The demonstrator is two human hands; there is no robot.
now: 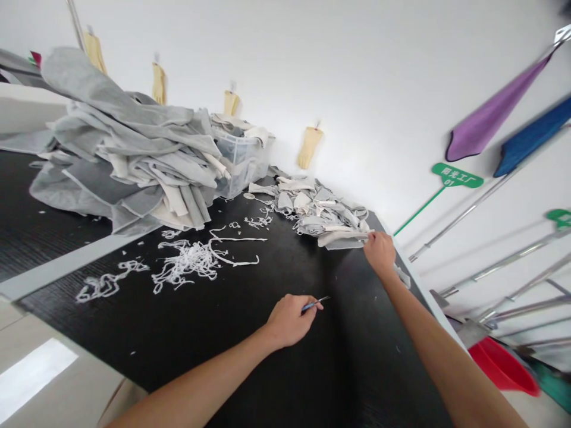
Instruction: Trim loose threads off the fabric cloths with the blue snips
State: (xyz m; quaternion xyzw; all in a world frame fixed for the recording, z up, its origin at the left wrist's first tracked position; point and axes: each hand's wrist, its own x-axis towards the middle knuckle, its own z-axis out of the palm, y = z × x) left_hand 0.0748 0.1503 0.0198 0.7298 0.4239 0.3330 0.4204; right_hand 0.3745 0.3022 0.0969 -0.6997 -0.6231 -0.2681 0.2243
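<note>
Clasping one blue-handled tool [308, 307] in left grip [292, 320]; pinching one pale cloth [342, 239] in right grip [380, 252], by one cloth heap [307, 203], before four yellow gloves [309, 147].

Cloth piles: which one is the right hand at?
The lower pile, right of the clear bin: the right hand is at its right end. The taller pile, left of the bin, is untouched.

The left hand [292, 320] hides most of a blue tool [307, 308], its tip too fine to make out. At three o'clock the edge cuts off a green plate [559, 218]; at four, a red basin [504, 364] blurs.
</note>
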